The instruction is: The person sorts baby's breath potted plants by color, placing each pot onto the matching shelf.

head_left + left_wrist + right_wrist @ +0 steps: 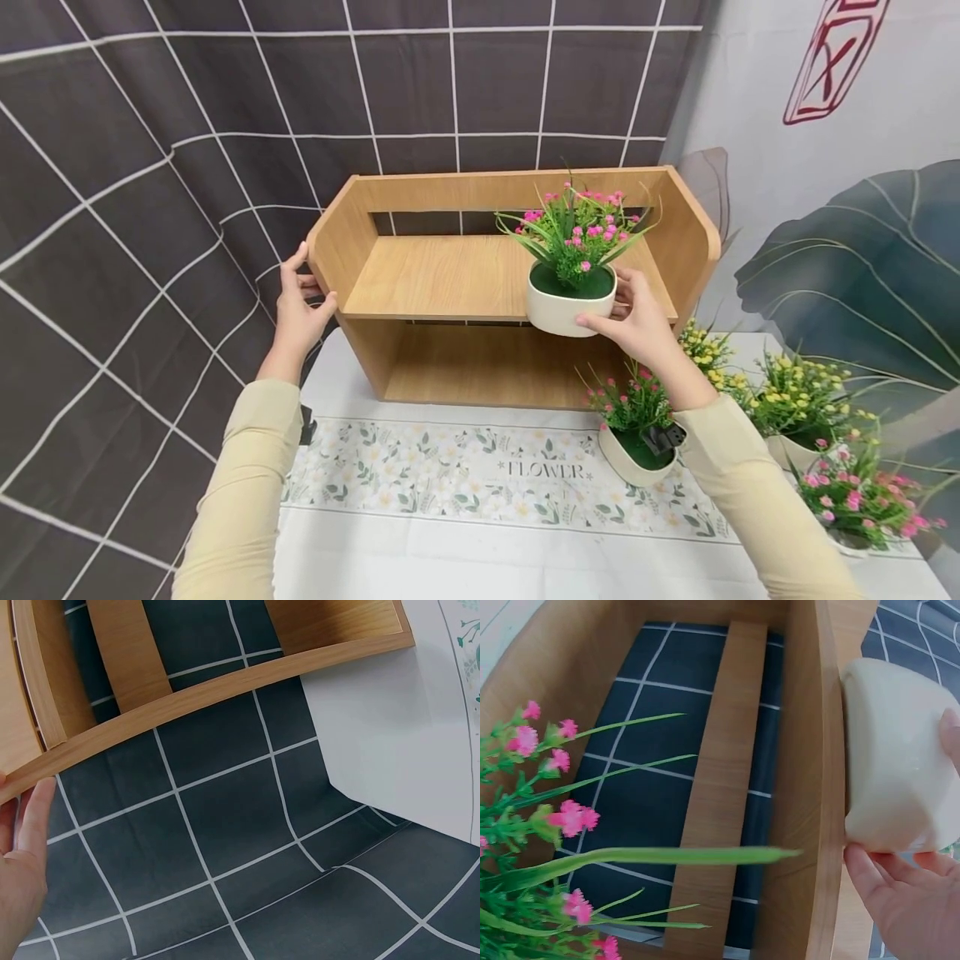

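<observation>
A white oval flowerpot (572, 313) with pink flowers and green blades sits at the front edge of the wooden shelf unit's (442, 271) upper board, right of middle. My right hand (637, 321) grips the pot's right side, thumb in front, other fingers partly hidden behind it. In the right wrist view the pot (900, 750) is against the board's edge, with the hand (911, 900) on it. My left hand (302, 312) rests against the unit's left side panel, fingers extended along its outer face. The left wrist view shows that hand (26, 862) at the panel's edge.
Below, at the unit's right front, another pink-flowered pot (637, 454) stands on the white table (420, 558). Farther right are yellow-flowered plants (798, 400) and another pink one (858, 508). A dark grid-patterned curtain (150, 250) hangs left and behind. A floral "FLOWER" strip (450, 475) crosses the table.
</observation>
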Demonstrator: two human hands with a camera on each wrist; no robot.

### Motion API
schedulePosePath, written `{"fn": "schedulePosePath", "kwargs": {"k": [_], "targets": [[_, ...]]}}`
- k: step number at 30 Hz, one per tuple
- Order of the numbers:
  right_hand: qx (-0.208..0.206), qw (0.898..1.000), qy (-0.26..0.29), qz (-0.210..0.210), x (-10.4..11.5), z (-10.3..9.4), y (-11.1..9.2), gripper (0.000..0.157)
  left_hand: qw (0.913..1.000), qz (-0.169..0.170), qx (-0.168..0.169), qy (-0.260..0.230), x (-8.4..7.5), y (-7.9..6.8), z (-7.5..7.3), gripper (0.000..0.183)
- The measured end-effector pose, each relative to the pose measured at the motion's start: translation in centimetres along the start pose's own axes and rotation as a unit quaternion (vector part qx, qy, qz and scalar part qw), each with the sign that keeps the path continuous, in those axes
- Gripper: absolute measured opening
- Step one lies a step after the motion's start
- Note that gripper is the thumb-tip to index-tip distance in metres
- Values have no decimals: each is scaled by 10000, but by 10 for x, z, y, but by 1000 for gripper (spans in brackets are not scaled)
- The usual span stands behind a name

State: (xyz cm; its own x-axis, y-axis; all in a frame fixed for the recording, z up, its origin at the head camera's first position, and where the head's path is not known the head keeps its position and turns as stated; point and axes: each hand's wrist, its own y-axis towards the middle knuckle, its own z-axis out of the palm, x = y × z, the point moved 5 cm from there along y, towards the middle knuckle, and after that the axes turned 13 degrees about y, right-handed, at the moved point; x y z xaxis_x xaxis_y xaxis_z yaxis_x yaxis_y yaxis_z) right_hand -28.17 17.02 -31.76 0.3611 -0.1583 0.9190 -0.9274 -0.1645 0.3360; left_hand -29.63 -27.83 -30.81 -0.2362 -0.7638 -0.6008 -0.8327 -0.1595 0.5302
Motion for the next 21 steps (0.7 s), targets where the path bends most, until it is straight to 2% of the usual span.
{"fn": "schedulePosePath", "kwargs": {"k": [7,13,21], "targets": [[61,9998,-148,128,-2,3,8,79,10000,-34,46,35,1,-1,0,75],[12,9996,-278,62,-3,9,15,77,9999,-67,83,65,0,-2,1,75],[19,9998,-92,164,-2,17,23,80,9999,-17,36,98,0,-1,0,75]]}}
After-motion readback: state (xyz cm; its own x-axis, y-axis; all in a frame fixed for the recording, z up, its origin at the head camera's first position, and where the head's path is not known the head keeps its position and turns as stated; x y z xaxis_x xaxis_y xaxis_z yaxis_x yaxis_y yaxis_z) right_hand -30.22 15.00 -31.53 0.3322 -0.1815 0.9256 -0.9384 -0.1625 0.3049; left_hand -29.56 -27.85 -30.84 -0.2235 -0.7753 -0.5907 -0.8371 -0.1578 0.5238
